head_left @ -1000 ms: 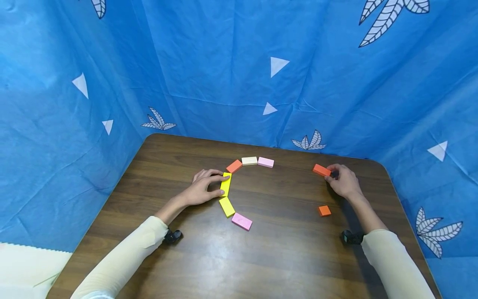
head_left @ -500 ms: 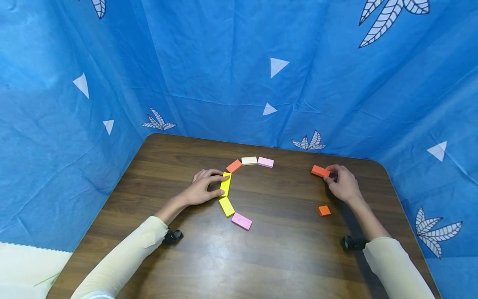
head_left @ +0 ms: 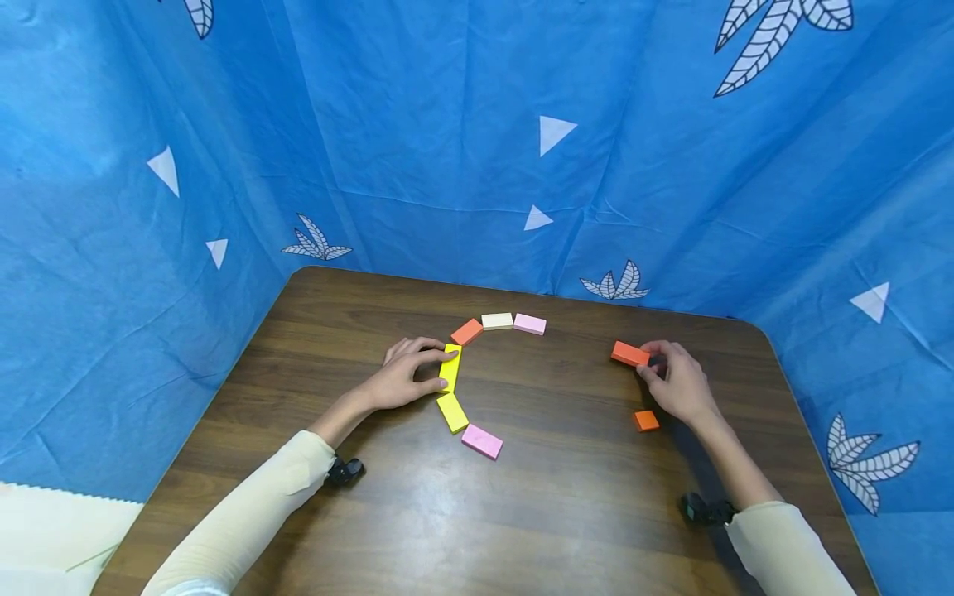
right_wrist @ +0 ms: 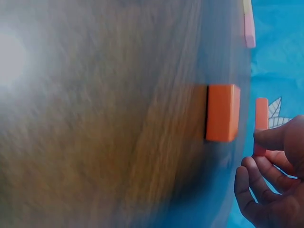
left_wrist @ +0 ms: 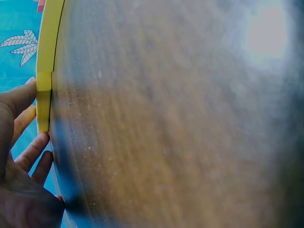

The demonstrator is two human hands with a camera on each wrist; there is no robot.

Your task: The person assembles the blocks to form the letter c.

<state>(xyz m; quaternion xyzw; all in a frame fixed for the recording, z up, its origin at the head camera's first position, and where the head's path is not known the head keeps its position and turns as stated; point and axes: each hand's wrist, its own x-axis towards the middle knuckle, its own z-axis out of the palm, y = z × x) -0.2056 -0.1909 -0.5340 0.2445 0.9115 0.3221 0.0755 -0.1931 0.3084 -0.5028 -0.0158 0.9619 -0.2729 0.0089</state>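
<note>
My left hand (head_left: 405, 379) has its thumb and forefinger on a yellow block (head_left: 450, 369) lying on the table, also seen edge-on in the left wrist view. A second yellow block (head_left: 452, 412) adjoins its near end, followed by a pink block (head_left: 482, 442). Past its far end run a red-orange block (head_left: 467, 332), a cream block (head_left: 497, 321) and another pink block (head_left: 530, 324), all in one curved row. At the right, my right hand (head_left: 680, 383) pinches a red-orange block (head_left: 630, 353) by one end, raised off the table in the right wrist view (right_wrist: 261, 114).
An orange block (head_left: 646, 420) lies on the brown wooden table (head_left: 559, 497), just nearer than my right hand. Blue patterned cloth (head_left: 447, 165) hangs round the table's back and sides. A black wrist camera (head_left: 346, 472) sits on my left wrist.
My right hand has moved left and nearer to me, carrying the red-orange block with it. My left hand and the curved row of blocks have stayed put.
</note>
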